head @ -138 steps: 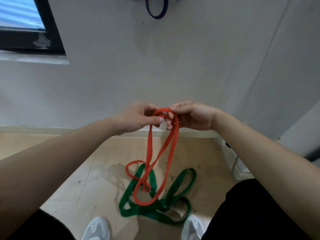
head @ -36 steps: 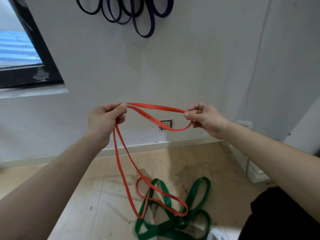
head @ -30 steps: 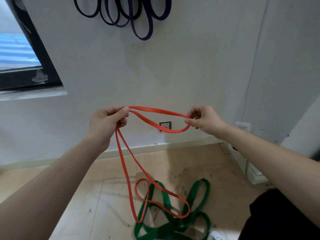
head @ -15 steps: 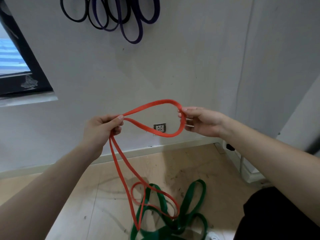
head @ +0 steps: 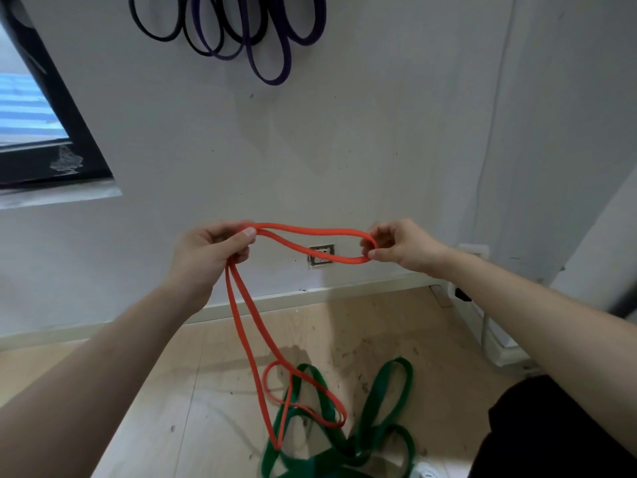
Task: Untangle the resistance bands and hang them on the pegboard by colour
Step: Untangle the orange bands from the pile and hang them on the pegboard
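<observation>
Both your hands are pinched closed on the orange band (head: 312, 232), left hand (head: 206, 253) gathering two strands, right hand (head: 400, 246) spreading the loop's end, apparently to trace the crossing that lies on the green band (head: 389, 384) on the floor (head: 172, 408).
</observation>
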The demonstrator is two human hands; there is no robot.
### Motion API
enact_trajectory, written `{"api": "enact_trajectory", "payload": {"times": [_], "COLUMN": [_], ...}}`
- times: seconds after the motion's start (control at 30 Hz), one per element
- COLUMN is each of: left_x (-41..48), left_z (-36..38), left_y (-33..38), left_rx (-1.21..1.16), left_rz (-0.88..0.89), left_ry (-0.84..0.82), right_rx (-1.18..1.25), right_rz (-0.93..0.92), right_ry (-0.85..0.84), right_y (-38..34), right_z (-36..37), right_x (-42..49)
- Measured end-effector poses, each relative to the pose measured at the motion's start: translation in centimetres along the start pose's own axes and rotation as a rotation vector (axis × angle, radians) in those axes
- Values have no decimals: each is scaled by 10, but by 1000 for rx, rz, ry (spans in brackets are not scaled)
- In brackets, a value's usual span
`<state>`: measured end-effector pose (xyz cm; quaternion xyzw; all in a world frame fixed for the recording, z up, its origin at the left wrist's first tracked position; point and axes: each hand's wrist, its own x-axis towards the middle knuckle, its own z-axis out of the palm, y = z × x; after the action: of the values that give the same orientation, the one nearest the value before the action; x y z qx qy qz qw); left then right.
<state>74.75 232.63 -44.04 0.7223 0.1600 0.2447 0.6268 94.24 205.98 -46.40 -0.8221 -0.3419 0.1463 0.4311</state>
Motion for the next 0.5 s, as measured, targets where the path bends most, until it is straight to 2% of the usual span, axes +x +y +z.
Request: {"api": "enact_trajectory", "payload": {"times": [0.13,0.23,0.33,0.4,0.5], "left_x": [-5,-9,-13,-16,-17], "left_z": [8,19,28,32,35], "left_y": [7,11,13,15,14], "left_rx": [28,79,129,153,117], "left_rz": [38,63,83,100,105], "left_ry": [-76,-128,-172,-198,-207], "right_rx": [-178,-209,32,207,289], "right_rz": [38,-15,-109,-107,-131], "right_ry": [-146,-84,-78,-194,-367], "right_y": [-6,-24,-48,-62,-70], "right_z": [7,15,28,42,62], "right_x": [2,2,0,-1,-2]}}
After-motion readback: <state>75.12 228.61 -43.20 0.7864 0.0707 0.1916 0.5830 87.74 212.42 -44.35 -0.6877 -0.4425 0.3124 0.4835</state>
